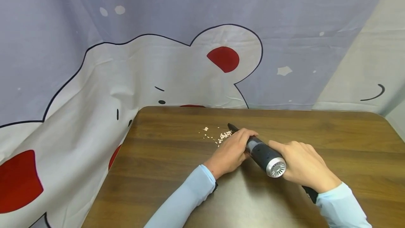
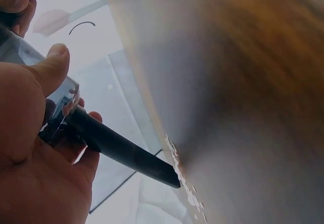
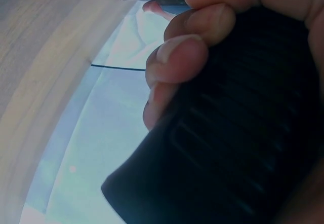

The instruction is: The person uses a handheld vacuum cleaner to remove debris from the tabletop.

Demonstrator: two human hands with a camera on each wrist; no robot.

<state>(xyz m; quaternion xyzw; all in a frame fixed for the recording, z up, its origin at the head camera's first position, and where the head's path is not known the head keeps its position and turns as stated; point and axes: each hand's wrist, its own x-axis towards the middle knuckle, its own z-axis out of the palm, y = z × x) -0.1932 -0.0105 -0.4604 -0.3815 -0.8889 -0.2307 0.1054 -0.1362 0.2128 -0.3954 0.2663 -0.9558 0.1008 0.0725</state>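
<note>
A black handheld vacuum cleaner with a silver vented end slants over the table, its narrow nozzle aimed down. My right hand grips its ribbed black handle, fingers curled round it. Toward the front, my left hand holds the clear dust cup near the nozzle, with the thumb on one side and fingers on the other. Small pale flakes lie scattered by the nozzle tip. In the left wrist view, the tip reaches the flakes at the tabletop; whether it touches the wood I cannot tell.
The brown wood-grain table has rounded far corners. Behind it and along its left side hangs a printed cloth in grey-blue and white with red patches. Part of the tabletop near me reflects light.
</note>
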